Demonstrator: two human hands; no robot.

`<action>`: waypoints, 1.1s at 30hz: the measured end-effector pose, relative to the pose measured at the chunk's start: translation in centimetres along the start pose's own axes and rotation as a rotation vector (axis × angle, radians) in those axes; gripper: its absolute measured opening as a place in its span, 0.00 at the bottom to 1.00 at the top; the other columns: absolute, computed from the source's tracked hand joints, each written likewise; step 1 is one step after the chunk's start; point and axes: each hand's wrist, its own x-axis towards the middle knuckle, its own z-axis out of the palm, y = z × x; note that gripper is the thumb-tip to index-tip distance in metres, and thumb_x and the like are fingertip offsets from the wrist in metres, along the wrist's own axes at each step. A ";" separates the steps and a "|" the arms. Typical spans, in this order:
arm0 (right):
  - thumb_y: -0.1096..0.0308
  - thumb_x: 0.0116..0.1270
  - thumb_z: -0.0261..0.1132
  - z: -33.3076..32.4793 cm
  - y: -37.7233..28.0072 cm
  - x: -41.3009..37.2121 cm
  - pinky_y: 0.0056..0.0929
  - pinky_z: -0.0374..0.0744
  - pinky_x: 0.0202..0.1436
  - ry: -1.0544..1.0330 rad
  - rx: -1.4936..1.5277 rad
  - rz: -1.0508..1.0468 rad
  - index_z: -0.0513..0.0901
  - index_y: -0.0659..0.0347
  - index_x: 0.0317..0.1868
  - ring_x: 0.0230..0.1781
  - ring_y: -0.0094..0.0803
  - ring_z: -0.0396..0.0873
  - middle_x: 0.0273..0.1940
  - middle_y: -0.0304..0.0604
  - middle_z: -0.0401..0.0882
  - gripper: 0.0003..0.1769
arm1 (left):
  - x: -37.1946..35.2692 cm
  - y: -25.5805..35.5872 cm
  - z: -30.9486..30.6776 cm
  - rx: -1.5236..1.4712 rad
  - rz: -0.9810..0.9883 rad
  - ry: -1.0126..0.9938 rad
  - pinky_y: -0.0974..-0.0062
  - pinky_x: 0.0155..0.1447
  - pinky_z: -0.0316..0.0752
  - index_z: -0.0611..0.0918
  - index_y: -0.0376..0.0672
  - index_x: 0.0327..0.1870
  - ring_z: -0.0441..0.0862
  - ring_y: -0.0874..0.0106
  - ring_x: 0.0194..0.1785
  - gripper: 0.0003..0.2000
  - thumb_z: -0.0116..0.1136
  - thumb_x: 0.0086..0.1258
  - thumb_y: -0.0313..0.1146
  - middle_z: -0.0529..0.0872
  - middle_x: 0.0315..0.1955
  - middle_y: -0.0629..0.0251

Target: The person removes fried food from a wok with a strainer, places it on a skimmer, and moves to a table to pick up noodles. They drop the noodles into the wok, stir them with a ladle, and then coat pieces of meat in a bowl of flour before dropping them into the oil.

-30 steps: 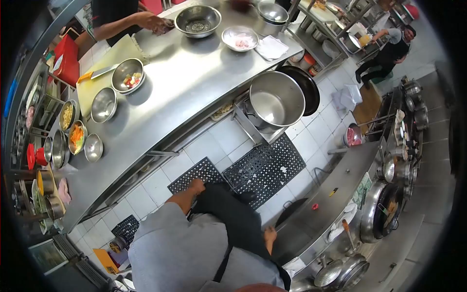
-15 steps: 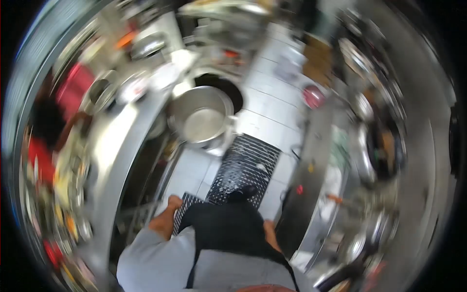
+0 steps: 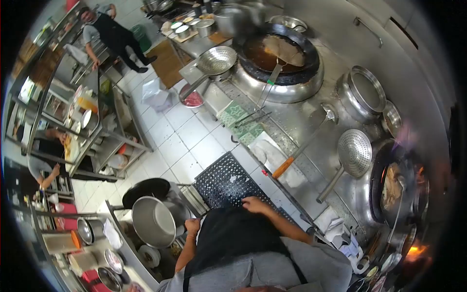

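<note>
My left hand (image 3: 192, 225), fingers curled in, is low in front of me beside a large steel pot (image 3: 142, 221). Whether anything is inside that hand is hidden. My right hand (image 3: 255, 205) is loosely open with nothing visible in it, above the edge of a black perforated floor mat (image 3: 221, 176). My dark apron (image 3: 228, 228) lies between the two hands. To the right of my right hand, a ladle with an orange handle (image 3: 283, 167) rests across the counter, apart from my fingers.
On my right runs a steel cooking counter (image 3: 311, 117) with a wok of brown liquid (image 3: 258, 53), a perforated skimmer (image 3: 355, 152) and a second wok (image 3: 389, 190). Flames (image 3: 417, 251) show lower right. A person (image 3: 109, 34) stands at the far left, another (image 3: 46, 163) works at shelving.
My view has swung to the right, bringing the woks and cooking counter closer to the middle. The large pot now appears lower and farther left. My right hand has come forward into fuller view.
</note>
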 end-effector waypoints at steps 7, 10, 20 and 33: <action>0.70 0.67 0.60 -8.6 -14.5 0.6 0.26 0.78 0.43 0.132 0.286 -0.275 0.80 0.61 0.53 0.36 0.29 0.80 0.41 0.49 0.83 0.15 | 5.1 -3.1 0.2 0.116 0.163 -0.013 0.57 0.28 0.70 0.78 0.37 0.11 0.77 0.54 0.18 0.17 0.60 0.50 0.42 0.77 0.13 0.50; 0.78 0.66 0.57 -15.7 -21.0 1.4 0.21 0.75 0.32 0.520 0.502 -0.249 0.81 0.63 0.50 0.26 0.21 0.75 0.33 0.39 0.79 0.13 | 8.3 -7.1 1.6 0.167 0.320 -0.139 0.58 0.28 0.70 0.79 0.41 0.12 0.78 0.57 0.19 0.15 0.59 0.51 0.42 0.79 0.13 0.53; 0.73 0.56 0.66 -31.9 -20.2 12.2 0.43 0.76 0.43 1.309 -0.440 0.420 0.71 0.67 0.60 0.42 0.55 0.78 0.37 0.60 0.78 0.29 | 34.3 -3.1 -0.1 0.831 0.823 -0.487 0.63 0.24 0.69 0.82 0.50 0.20 0.77 0.65 0.19 0.05 0.58 0.52 0.37 0.79 0.15 0.65; 0.74 0.63 0.57 -35.5 -21.5 12.2 0.36 0.74 0.33 1.284 -0.318 0.358 0.77 0.63 0.50 0.28 0.44 0.79 0.27 0.53 0.78 0.14 | 56.6 2.4 -4.6 0.882 0.739 -0.495 0.73 0.32 0.76 0.86 0.57 0.37 0.83 0.77 0.32 0.14 0.70 0.47 0.33 0.87 0.30 0.80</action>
